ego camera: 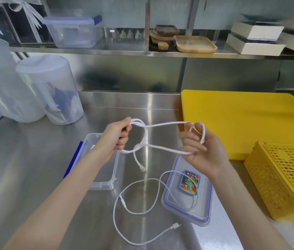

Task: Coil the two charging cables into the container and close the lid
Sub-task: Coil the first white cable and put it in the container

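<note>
Two hands stretch the thicker white cable (160,125) in loops above the steel counter (34,159): left hand (114,137) grips one bend, right hand (199,147) pinches the other. Best to keep the loops even and small enough for the open container (113,170) below, beside the lid (205,212) where the thin cable (117,222) lies uncoiled.

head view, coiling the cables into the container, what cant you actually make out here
- Container: the left hand and forearm cover much of its inside; what lies in it cannot be told.
- Held cable: its far end is hidden in the right hand.
- Sticker on the lid: print too small to read.
- Second cable: plug types too small to tell.
</note>
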The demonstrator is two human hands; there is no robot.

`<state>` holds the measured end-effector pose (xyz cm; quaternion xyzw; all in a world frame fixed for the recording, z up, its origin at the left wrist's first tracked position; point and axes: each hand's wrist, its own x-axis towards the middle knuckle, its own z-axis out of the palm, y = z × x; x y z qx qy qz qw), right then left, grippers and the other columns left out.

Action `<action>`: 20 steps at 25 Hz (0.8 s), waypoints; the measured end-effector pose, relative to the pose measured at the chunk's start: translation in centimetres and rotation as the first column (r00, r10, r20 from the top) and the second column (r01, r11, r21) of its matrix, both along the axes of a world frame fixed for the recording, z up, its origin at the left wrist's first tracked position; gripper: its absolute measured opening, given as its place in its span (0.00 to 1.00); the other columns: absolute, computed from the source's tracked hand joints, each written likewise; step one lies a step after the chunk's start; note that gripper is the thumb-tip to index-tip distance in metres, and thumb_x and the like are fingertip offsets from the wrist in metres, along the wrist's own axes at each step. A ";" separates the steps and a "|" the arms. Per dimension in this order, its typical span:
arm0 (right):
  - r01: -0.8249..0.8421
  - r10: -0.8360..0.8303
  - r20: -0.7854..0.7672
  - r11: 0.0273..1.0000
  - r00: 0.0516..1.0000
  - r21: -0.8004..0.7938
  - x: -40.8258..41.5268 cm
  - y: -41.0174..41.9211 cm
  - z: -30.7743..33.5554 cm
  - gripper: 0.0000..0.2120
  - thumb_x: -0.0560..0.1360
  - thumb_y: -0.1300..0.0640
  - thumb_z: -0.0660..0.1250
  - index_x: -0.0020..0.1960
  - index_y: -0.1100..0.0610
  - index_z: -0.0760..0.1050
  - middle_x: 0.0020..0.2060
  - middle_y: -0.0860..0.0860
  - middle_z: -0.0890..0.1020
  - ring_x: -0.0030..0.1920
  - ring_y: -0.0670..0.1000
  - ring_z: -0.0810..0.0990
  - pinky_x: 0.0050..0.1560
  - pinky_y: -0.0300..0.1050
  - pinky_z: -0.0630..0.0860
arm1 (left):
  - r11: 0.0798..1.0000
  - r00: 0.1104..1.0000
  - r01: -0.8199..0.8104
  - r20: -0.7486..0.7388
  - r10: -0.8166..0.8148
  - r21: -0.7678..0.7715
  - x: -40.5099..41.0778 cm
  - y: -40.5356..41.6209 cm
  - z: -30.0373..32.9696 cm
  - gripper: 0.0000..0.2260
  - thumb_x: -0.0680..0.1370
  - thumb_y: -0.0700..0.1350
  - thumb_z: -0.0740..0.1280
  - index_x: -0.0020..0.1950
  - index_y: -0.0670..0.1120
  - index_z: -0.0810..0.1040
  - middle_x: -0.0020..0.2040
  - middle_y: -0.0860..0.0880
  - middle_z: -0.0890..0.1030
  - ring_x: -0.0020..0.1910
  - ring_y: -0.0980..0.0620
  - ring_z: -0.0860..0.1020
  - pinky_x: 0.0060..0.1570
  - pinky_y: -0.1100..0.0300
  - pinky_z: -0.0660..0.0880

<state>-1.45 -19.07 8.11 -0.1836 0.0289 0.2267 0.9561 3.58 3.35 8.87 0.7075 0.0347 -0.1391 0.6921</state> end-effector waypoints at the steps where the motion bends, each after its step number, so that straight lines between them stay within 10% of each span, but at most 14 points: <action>1: -0.058 0.058 -0.008 0.988 0.998 -0.143 0.2 -0.7 0.2 0.07 0.71 0.53 0.61 0.42 0.57 0.71 0.24 0.48 0.69 0.19 0.43 0.54 0.19 0.32 0.60 | 0.997 0.999 -0.040 0.010 0.039 0.062 0.2 0.5 -0.3 0.17 0.79 0.49 0.56 0.31 0.47 0.63 0.18 0.57 0.58 0.16 0.59 0.53 0.17 0.71 0.50; 4: -0.024 0.090 0.042 0.625 0.995 -0.780 0.3 -2.6 0.3 0.05 0.72 0.54 0.63 0.43 0.56 0.73 0.25 0.46 0.68 0.19 0.42 0.55 0.17 0.32 0.54 | 0.955 0.985 -0.171 0.066 0.160 0.243 0.6 2.2 -1.1 0.17 0.79 0.48 0.58 0.30 0.46 0.63 0.17 0.56 0.59 0.16 0.58 0.56 0.17 0.69 0.53; 7: 0.141 0.067 0.152 0.148 0.986 -0.979 0.4 -3.5 0.4 0.08 0.75 0.52 0.64 0.49 0.56 0.75 0.27 0.49 0.67 0.20 0.43 0.58 0.17 0.33 0.56 | 0.890 0.954 -0.296 0.148 0.260 0.346 1.1 3.5 -1.4 0.18 0.78 0.47 0.59 0.29 0.46 0.63 0.23 0.50 0.60 0.22 0.52 0.57 0.23 0.63 0.54; 14: 0.354 0.004 0.360 0.174 0.933 -0.919 0.4 -0.3 0.7 0.07 0.77 0.55 0.60 0.50 0.54 0.77 0.19 0.42 0.65 0.19 0.42 0.62 0.19 0.32 0.61 | 0.937 0.996 -0.006 -0.082 -0.024 -0.350 0.5 2.6 -0.3 0.17 0.78 0.48 0.54 0.30 0.46 0.68 0.18 0.55 0.61 0.14 0.60 0.56 0.15 0.68 0.50; 20: 0.433 -0.353 0.420 -0.044 0.836 -0.900 1.3 1.3 -0.1 0.11 0.78 0.52 0.58 0.59 0.52 0.71 0.51 0.52 0.73 0.45 0.49 0.71 0.45 0.42 0.68 | 0.842 0.987 -0.016 -0.143 -0.073 -0.540 -1.1 1.2 -0.6 0.13 0.75 0.48 0.57 0.31 0.45 0.69 0.20 0.53 0.62 0.16 0.58 0.56 0.16 0.67 0.54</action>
